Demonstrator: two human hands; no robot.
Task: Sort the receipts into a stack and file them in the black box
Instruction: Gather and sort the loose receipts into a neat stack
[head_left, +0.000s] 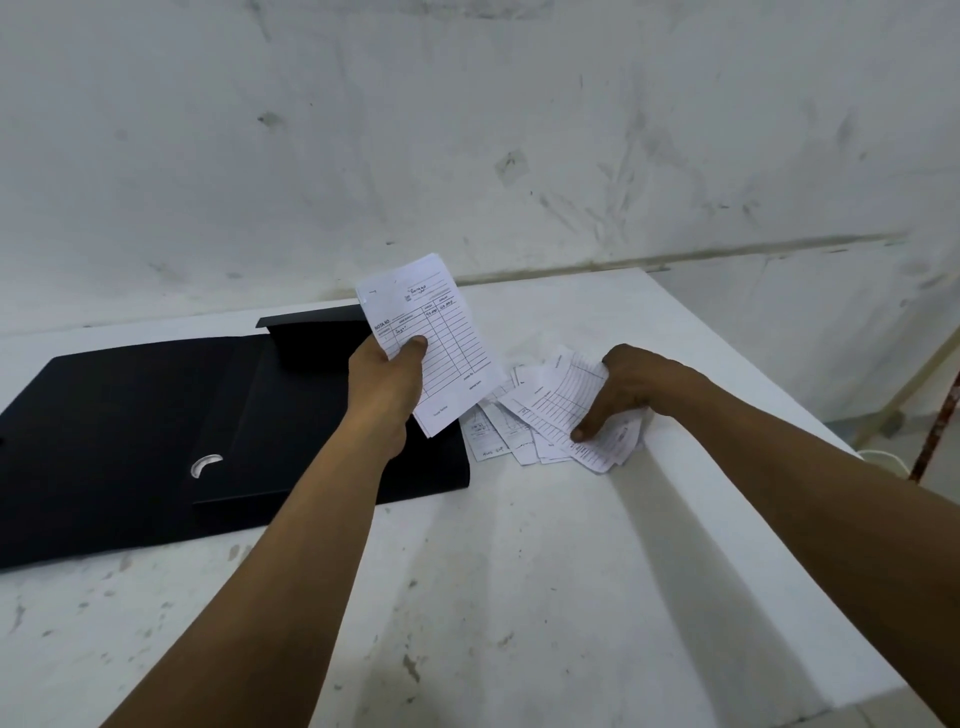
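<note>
The left hand (387, 376) holds a small stack of receipts (434, 338) upright above the right end of the black box (156, 431), thumb pressed on the printed face and the other fingers hidden behind the paper. The top sheet shows a ruled table with handwriting near its upper edge. The black box lies open and flat on the white tabletop (519, 597), to the left of both hands, with a flap (311, 332) standing up at its far side and a pale crescent-shaped cutout (206, 464) on its near panel. The right hand (628, 387) reaches onto a loose pile of receipts (545, 421) spread on the tabletop just to the right of the box, its fingers curled over the far edge of the top sheet and the thumb pressing on the near edge, pinching that sheet. The loose receipts overlap one another at different angles, fanned out beneath the hand. A scuffed white wall (467, 130) rises behind the tabletop.
</note>
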